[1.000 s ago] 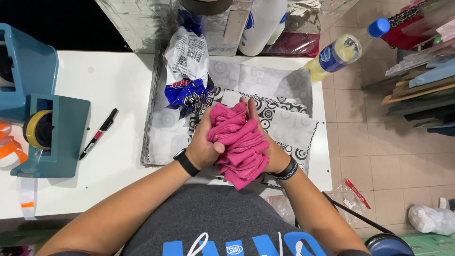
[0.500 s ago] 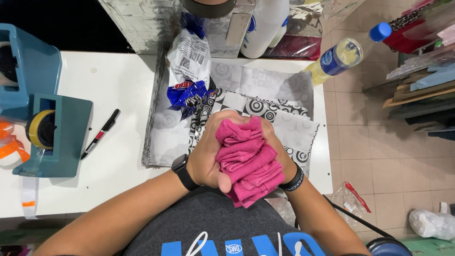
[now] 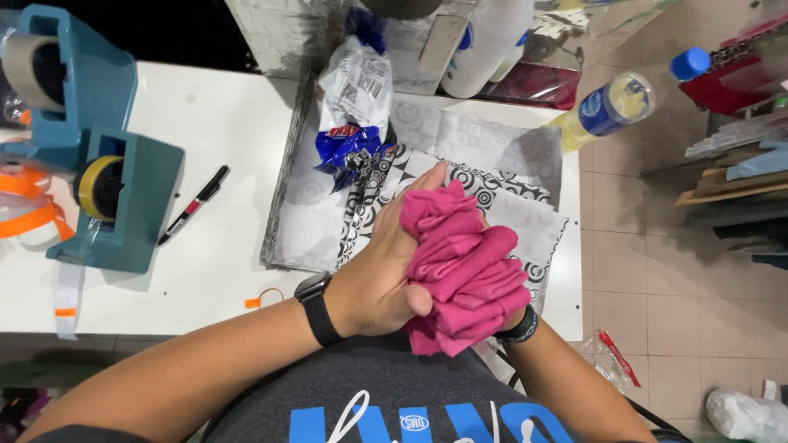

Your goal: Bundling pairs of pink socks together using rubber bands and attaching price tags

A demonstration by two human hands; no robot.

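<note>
— Both hands were clamped on it? Left hand [image 3: 382,275] pressed flat against the pink cloth [image 3: 464,267], right hand [image 3: 513,316] mostly hidden beneath.

— Yes, at lower centre of the frame, above the white surface [image 3: 222,246]. Bright magenta, bunched in folds; probably light, soft, best gripped around the bundle.

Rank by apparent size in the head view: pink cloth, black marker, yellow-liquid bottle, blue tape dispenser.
1. Blue tape dispenser, about level with
2. Pink cloth; it is bunched between both hands and nearer the camera, so their order is unsure
3. Yellow-liquid bottle
4. Black marker, thinnest
</note>
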